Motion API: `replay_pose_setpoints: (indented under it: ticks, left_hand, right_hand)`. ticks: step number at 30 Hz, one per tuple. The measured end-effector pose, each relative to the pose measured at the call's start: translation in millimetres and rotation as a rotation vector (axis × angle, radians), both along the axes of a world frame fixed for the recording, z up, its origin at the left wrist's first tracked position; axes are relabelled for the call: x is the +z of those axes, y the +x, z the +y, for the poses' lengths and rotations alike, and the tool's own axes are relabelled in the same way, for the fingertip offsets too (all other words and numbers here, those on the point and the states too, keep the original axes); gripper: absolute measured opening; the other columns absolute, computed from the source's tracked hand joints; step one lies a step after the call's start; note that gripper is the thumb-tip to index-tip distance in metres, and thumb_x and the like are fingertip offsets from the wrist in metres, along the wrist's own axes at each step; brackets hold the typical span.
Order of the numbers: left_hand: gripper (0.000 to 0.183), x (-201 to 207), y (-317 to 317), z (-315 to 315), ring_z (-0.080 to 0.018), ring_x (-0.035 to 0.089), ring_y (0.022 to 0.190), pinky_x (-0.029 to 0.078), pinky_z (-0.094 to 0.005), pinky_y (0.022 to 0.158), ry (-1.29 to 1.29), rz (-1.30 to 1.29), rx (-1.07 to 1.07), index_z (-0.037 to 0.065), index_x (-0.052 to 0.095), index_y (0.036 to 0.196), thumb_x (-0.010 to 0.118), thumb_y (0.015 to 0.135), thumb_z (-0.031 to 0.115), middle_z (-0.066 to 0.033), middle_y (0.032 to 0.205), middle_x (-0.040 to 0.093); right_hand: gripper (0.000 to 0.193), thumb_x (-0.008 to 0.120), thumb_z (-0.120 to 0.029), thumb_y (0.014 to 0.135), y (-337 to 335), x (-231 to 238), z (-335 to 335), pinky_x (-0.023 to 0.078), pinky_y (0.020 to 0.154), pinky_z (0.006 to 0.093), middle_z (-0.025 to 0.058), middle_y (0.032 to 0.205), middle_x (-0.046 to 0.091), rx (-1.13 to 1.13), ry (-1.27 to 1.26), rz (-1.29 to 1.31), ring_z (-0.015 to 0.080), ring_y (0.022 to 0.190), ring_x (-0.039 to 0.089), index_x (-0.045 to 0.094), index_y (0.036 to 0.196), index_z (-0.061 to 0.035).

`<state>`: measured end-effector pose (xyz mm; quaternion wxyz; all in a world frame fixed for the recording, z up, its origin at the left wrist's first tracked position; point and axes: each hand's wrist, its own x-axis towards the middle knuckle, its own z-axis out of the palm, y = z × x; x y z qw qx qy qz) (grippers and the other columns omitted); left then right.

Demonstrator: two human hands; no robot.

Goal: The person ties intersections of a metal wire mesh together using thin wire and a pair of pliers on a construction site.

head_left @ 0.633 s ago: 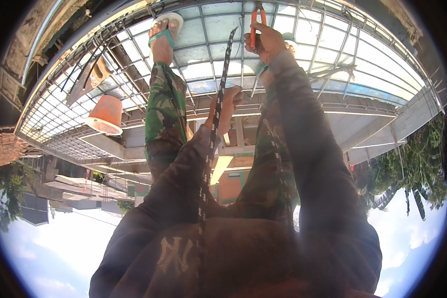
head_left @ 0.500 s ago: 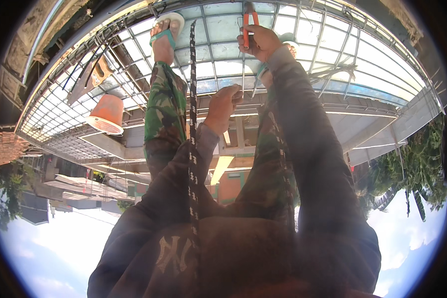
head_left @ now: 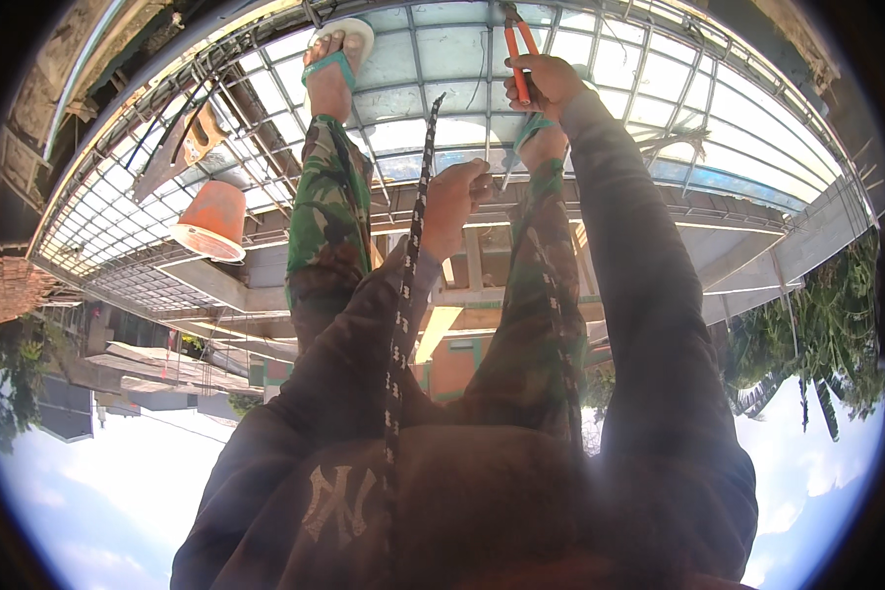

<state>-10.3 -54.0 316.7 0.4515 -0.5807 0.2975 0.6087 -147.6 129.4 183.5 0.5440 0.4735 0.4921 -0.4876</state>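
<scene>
Head view: the right hand [head_left: 549, 85] clamps orange-handled metal pincers [head_left: 515, 61], their head beyond it over a grey steel-bar grid [head_left: 415, 44]. The left hand [head_left: 450, 200], below-left of it, has curled fingers; I cannot tell whether they grip anything. Working well likely means steady handles and the black-and-white patterned cord [head_left: 410, 246], beside the left hand, kept clear.

Two hands [head_left: 449, 208], two sandals [head_left: 332, 65] and one orange-handled tool [head_left: 516, 64] are counted; at left, one bucket [head_left: 212, 216], one handsaw [head_left: 167, 167].
</scene>
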Motion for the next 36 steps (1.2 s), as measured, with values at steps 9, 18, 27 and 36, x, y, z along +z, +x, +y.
replay_pose_setpoints:
  ticks: [9, 18, 27, 36]
  left_hand:
    - [0.044, -1, -6, -2, -0.0174, 0.066, 0.104, 0.046, -0.0315, 0.088, -0.012, -0.005, 0.000, 0.006, 0.064, 0.128, 0.057, 0.102, 0.040, -0.0073, 0.120, 0.069]
    - [0.040, -1, -8, -4, -0.0163, 0.067, 0.100, 0.048, -0.0303, 0.085, -0.001, 0.002, 0.036, 0.006, 0.066, 0.124, 0.059, 0.101, 0.038, -0.0061, 0.114, 0.071]
    - [0.040, -1, -13, -6, -0.0166, 0.067, 0.098, 0.048, -0.0304, 0.084, 0.006, 0.016, 0.075, 0.007, 0.067, 0.124, 0.061, 0.100, 0.038, -0.0065, 0.114, 0.072]
    - [0.042, 2, -15, -5, -0.0159, 0.065, 0.102, 0.046, -0.0324, 0.089, 0.026, -0.024, 0.071, 0.009, 0.066, 0.124, 0.061, 0.099, 0.041, -0.0052, 0.116, 0.071]
  right_hand:
    - [0.045, 0.057, -0.015, 0.094, 37, 22, 7, 0.062, 0.070, 0.0407, 0.0118, 0.096, 0.071, 0.190, 0.035, -0.040, 0.0237, 0.083, 0.073, 0.052, 0.138, -0.0100]
    - [0.061, 0.052, -0.014, 0.093, 22, 4, 7, 0.062, 0.078, 0.0506, 0.0105, 0.108, 0.068, 0.676, 0.100, -0.145, 0.0276, 0.089, 0.073, 0.040, 0.152, -0.0219]
    - [0.071, 0.052, -0.005, 0.085, 20, -9, 16, 0.056, 0.085, 0.0486, 0.0255, 0.119, 0.069, 1.210, 0.149, 0.338, 0.0439, 0.107, 0.069, 0.038, 0.153, -0.0191]
    - [0.086, 0.055, -0.010, 0.087, -44, 33, 8, 0.056, 0.072, 0.0420, 0.0109, 0.101, 0.072, 1.094, -0.007, -0.043, 0.0279, 0.084, 0.072, 0.024, 0.162, -0.0362]
